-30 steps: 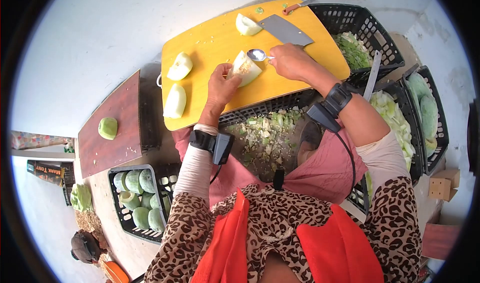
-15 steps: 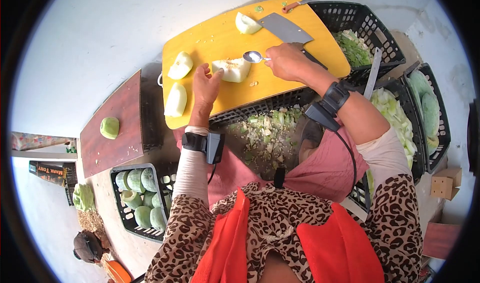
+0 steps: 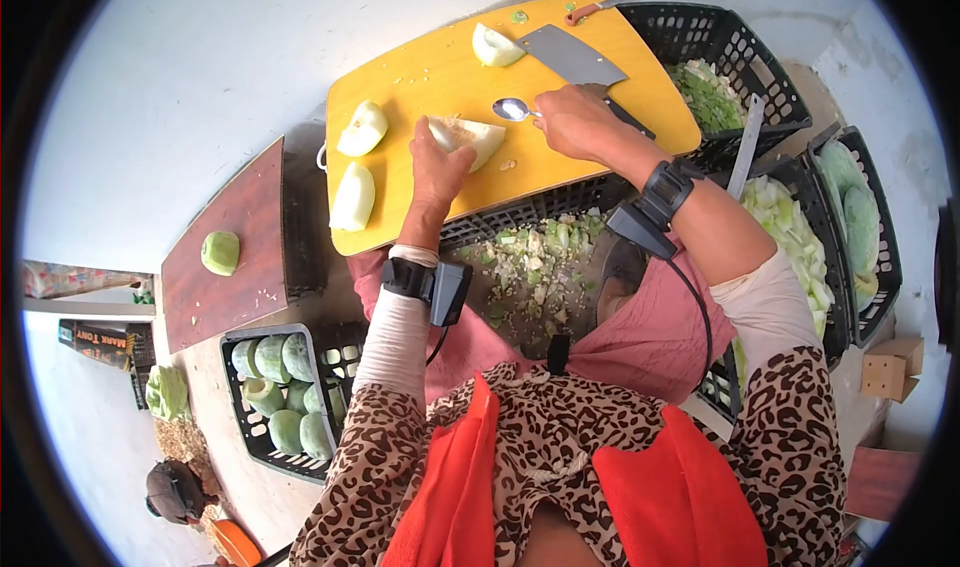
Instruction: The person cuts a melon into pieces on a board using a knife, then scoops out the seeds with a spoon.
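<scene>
On the yellow board (image 3: 420,192), my left hand (image 3: 437,172) grips the left end of a pale melon piece (image 3: 480,141) with seeds on its upper side. My right hand (image 3: 580,124) is closed round a metal spoon (image 3: 512,110); the bowl of the spoon points left, just above the melon piece and apart from it. Two peeled pieces, one upper (image 3: 363,129) and one lower (image 3: 352,198), lie at the board's left. Another peeled piece (image 3: 496,46) sits at the far edge beside a cleaver (image 3: 572,57).
A small knife (image 3: 597,8) lies at the board's far right corner. Black crates stand at the right, one with cut strips (image 3: 790,232). A crate of green melons (image 3: 285,434) and a brown board (image 3: 225,257) with one melon (image 3: 220,253) are at the left.
My left hand has moved right and closed on the melon piece, which has turned slightly. The spoon in my right hand has shifted slightly right and up.
</scene>
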`<action>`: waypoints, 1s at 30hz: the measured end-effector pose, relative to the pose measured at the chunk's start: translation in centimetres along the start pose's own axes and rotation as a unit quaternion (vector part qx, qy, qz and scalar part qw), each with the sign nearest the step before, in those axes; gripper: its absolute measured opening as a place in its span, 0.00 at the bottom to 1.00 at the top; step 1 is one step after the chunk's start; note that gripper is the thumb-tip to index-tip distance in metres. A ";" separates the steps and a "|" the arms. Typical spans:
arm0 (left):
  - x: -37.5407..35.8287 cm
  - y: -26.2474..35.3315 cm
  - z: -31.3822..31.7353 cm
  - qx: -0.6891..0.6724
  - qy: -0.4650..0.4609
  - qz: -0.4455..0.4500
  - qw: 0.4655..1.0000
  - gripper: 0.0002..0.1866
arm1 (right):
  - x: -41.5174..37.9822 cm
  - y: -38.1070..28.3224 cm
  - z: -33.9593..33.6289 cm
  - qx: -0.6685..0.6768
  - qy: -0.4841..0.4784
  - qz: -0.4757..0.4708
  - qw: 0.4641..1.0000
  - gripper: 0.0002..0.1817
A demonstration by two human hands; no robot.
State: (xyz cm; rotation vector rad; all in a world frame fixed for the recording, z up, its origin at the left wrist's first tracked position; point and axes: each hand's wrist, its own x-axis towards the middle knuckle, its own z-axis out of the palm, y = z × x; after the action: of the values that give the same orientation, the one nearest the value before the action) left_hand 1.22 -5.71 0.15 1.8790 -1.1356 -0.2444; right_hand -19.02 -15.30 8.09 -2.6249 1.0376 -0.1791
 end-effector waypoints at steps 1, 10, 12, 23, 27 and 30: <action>-0.2 0.4 -0.1 -0.010 0.005 -0.017 1.000 0.39 | 0.0 0.0 0.0 0.000 0.001 -0.001 1.000 0.11; -0.1 3.9 -0.1 -0.075 -0.081 -0.117 0.987 0.47 | -0.1 0.1 0.1 -0.008 0.018 -0.016 1.000 0.10; 0.2 3.9 0.4 -0.069 -0.074 -0.096 0.990 0.47 | -0.1 0.1 0.1 -0.008 0.017 -0.013 1.000 0.10; -1.5 6.0 2.0 0.059 -0.004 0.097 0.994 0.40 | 0.1 0.5 -0.1 -0.025 0.000 0.012 1.000 0.11; -1.6 5.3 2.2 0.044 -0.012 0.127 0.991 0.40 | 0.2 0.7 0.1 -0.041 -0.008 0.013 0.999 0.11; -2.2 5.7 1.7 -0.003 -0.035 0.107 0.994 0.43 | 0.1 0.7 0.4 -0.050 -0.007 0.003 0.999 0.10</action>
State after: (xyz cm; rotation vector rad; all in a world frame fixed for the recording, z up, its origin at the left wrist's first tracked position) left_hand -4.41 -5.99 2.99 1.7390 -1.3711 -0.1932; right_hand -19.25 -15.78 7.52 -2.7066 1.0758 -0.1090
